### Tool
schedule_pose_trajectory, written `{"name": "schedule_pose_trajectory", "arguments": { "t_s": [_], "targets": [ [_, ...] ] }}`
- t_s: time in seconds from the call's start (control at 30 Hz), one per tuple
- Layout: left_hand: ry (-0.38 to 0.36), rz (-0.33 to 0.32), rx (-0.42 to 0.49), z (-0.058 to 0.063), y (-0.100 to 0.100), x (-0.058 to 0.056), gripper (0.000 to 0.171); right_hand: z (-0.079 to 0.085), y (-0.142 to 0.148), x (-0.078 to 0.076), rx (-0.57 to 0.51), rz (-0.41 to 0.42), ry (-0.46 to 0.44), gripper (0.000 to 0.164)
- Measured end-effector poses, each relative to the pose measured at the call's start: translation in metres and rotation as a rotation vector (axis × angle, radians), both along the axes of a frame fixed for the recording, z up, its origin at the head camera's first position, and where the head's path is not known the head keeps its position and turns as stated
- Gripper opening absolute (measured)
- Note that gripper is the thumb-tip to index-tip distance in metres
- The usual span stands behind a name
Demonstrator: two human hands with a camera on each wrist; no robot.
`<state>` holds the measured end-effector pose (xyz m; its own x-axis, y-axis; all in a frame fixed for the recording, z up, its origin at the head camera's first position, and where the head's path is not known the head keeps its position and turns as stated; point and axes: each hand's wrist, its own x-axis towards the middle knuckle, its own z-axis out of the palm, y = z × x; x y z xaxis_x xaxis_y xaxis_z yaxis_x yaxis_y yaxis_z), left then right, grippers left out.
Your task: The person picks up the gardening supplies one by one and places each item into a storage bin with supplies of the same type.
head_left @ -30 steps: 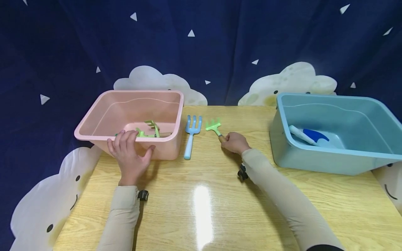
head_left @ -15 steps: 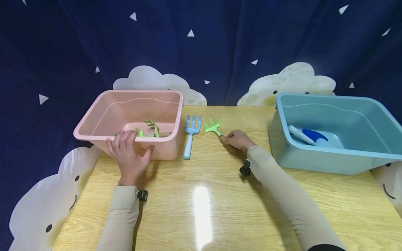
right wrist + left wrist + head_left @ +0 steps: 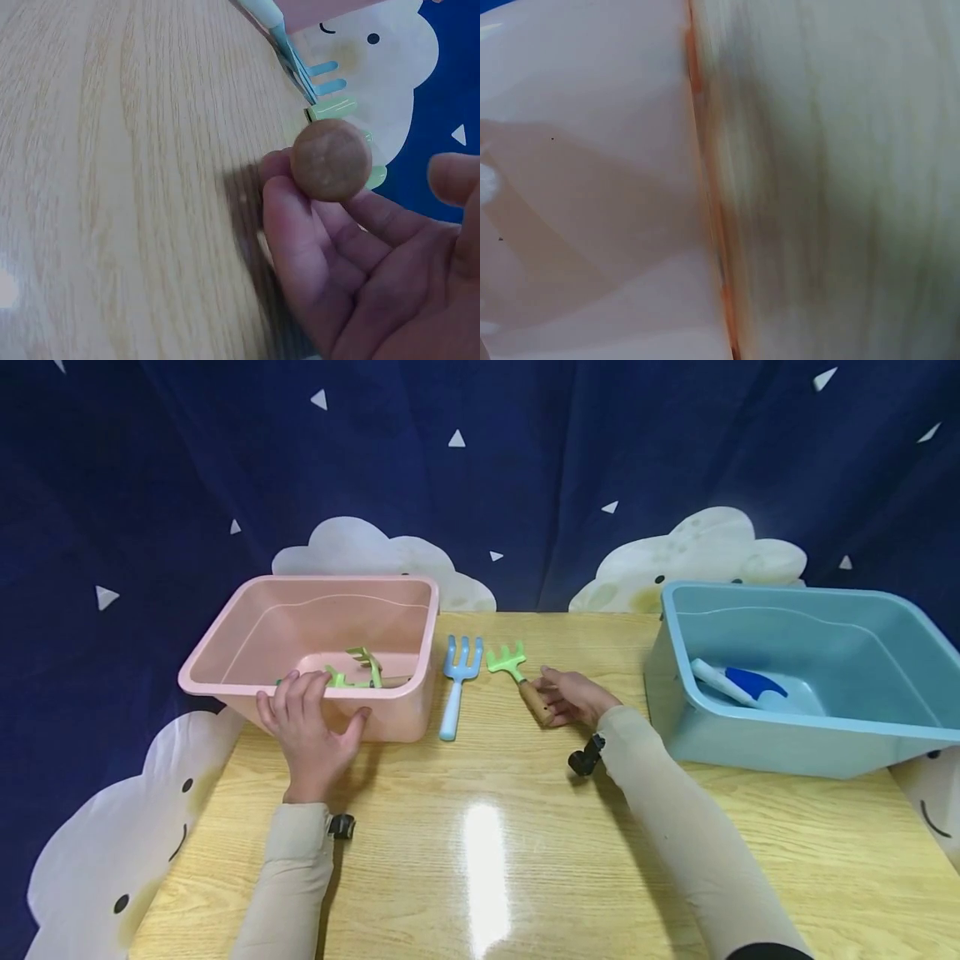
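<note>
My left hand (image 3: 311, 739) holds the front rim of a pink bin (image 3: 382, 714), fingers over the edge and thumb against the outer wall. In the left wrist view the bin's pale wall (image 3: 592, 210) meets the table. Toy garden tools lie inside, including a green rake (image 3: 367, 668). On the table, a green hand rake (image 3: 507, 660) has its wooden handle (image 3: 330, 161) lying against the fingers of my right hand (image 3: 581, 697); the thumb (image 3: 454, 180) stands apart from it. A light blue garden fork (image 3: 452, 702) lies between the bin and this rake.
A blue bin (image 3: 780, 739) stands at the right with a blue-bladed, light-handled trowel (image 3: 753, 683) inside. Behind the wooden table (image 3: 405, 860) hangs a dark blue curtain (image 3: 525, 468) with white clouds and triangles.
My right hand has shifted slightly right and turned, so its fingers now lie beside and under the rake's handle, with more of the wood showing. The left hand stays on the pink bin.
</note>
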<state>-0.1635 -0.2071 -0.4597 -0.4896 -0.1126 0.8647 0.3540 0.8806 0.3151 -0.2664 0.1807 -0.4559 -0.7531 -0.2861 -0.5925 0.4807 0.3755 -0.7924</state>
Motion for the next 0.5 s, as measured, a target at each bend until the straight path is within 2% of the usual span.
{"name": "schedule_pose_trajectory", "arguments": {
  "t_s": [0.17,0.5],
  "targets": [
    [-0.005,0.006,-0.005,0.0000,0.0001,0.0009,0.065,-0.0017,0.0018,-0.0012,-0.051,-0.005,-0.006,0.064],
    [-0.006,0.001,0.002,0.0005,0.0009,0.0009,0.065,-0.0053,0.0028,0.0001,-0.099,-0.017,0.011,0.060]
  ]
}}
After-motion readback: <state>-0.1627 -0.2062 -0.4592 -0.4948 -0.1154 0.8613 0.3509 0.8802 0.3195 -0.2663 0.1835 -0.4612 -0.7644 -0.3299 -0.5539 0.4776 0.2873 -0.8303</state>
